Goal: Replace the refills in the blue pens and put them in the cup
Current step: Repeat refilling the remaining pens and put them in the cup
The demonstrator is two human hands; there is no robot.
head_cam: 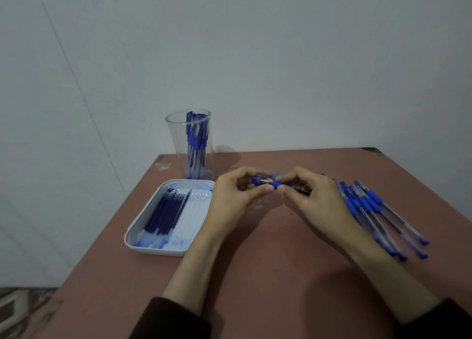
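Observation:
A blue pen [270,181] is held level above the table's middle, between both hands. My left hand [233,195] pinches its capped left end with thumb and fingers. My right hand [310,198] grips the blue grip section and the clear barrel to the right. A clear plastic cup [190,144] stands at the table's far left with several blue pens upright inside. In front of it a white tray [143,239] holds several dark blue refills [167,213] laid side by side. Several more blue pens [380,216] lie fanned on the table right of my right hand.
The reddish-brown table [268,262] ends at the left just past the tray and at the back near the cup. A pale wall stands behind. Dark sleeves cover both forearms near the bottom edge. Patterned floor shows at the lower left.

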